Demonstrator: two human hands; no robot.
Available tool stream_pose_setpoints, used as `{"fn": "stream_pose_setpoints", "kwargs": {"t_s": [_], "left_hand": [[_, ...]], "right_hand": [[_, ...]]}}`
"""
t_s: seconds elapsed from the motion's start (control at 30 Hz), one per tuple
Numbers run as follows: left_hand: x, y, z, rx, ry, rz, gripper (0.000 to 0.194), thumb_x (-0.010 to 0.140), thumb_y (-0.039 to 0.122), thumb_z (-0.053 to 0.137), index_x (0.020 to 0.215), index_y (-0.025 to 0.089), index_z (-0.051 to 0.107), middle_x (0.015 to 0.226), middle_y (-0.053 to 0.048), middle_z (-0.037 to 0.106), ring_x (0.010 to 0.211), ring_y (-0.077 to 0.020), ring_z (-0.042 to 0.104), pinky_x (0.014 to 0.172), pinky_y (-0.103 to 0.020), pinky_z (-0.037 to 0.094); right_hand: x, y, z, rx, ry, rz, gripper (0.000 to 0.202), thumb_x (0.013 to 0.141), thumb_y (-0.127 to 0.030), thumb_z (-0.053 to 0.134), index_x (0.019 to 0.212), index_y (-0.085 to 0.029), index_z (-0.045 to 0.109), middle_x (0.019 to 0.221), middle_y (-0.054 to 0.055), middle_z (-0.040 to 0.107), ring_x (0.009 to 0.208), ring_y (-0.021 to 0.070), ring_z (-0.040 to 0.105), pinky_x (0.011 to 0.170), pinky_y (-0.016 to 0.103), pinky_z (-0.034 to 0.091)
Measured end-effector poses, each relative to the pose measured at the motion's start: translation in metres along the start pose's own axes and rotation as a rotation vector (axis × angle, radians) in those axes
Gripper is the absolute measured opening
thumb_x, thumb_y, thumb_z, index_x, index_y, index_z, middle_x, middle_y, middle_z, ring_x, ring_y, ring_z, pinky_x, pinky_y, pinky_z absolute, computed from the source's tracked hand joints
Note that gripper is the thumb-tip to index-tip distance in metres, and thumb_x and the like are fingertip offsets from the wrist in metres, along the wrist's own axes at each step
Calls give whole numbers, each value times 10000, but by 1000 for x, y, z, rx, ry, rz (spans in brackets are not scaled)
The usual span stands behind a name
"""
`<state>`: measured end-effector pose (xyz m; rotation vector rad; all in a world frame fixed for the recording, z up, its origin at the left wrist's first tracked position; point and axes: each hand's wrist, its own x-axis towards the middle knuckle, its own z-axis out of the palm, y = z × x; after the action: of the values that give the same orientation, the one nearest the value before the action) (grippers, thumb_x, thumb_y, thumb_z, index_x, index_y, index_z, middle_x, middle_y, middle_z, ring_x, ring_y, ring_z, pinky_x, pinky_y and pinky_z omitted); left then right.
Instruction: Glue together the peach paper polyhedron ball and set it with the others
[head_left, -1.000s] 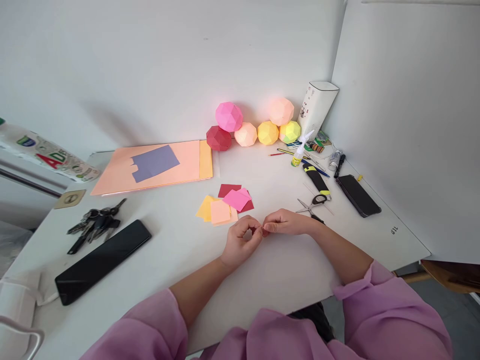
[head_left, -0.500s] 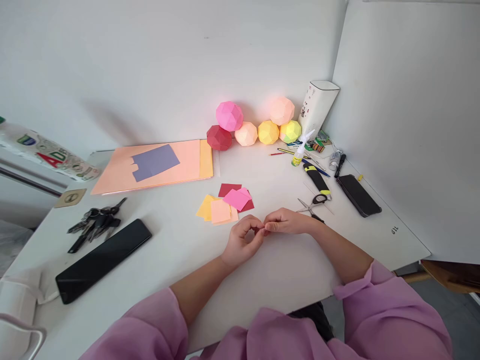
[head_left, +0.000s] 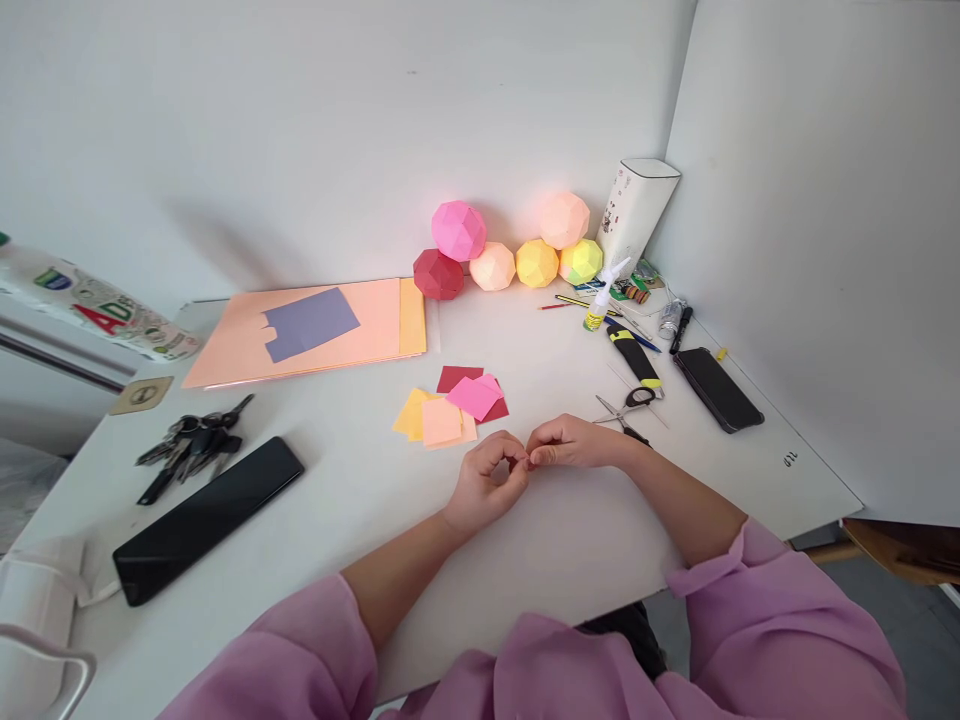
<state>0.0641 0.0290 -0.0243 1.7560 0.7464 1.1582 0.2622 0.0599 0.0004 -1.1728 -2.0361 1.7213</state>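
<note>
My left hand (head_left: 489, 482) and my right hand (head_left: 574, 442) meet fingertip to fingertip above the white table. Both are closed in a pinch. Whatever lies between the fingers is too small or too hidden to name. Just beyond my left hand is a loose pile of cut paper pieces: pink (head_left: 474, 397), dark red (head_left: 457, 378), peach (head_left: 441, 422) and yellow (head_left: 412, 412). Beside my right hand lie small scissors (head_left: 624, 410) with black handles, their blades apart. A black and yellow utility knife (head_left: 634, 358) rests behind the scissors.
Faceted paper balls (head_left: 459, 231) are stacked against the wall. A glue bottle (head_left: 596, 312) and pens stand or lie before a white container (head_left: 636, 212). A phone (head_left: 718, 390) is right; keys (head_left: 193, 445) and a black slab (head_left: 208, 520) are left. Peach sheets (head_left: 330, 368) lie behind.
My fingertips have shifted very slightly while staying pinched together. Nothing on the table has moved.
</note>
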Motion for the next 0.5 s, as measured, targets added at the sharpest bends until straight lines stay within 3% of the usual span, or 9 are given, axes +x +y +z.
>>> {"fn": "stream_pose_setpoints", "kwargs": {"t_s": [0.23,0.5], "left_hand": [[1,-2,-1,8,17,-4,81,825,171,536,749,199,535,702,-5,573,627,-121,552,585,-253,466],[-1,0,0,-3,-18,62,38,843,197,545,823,199,577,732,-17,583,635,-124,549,609,-266,480]], "right_hand": [[-1,2,-1,93,5,29,594,687,-697,653,859,-130,698,763,12,619,694,135,514,615,242,369],[-2,-1,-1,109,33,14,632,689,-731,621,865,-128,697,879,56,675,846,196,589,726,287,425]]}}
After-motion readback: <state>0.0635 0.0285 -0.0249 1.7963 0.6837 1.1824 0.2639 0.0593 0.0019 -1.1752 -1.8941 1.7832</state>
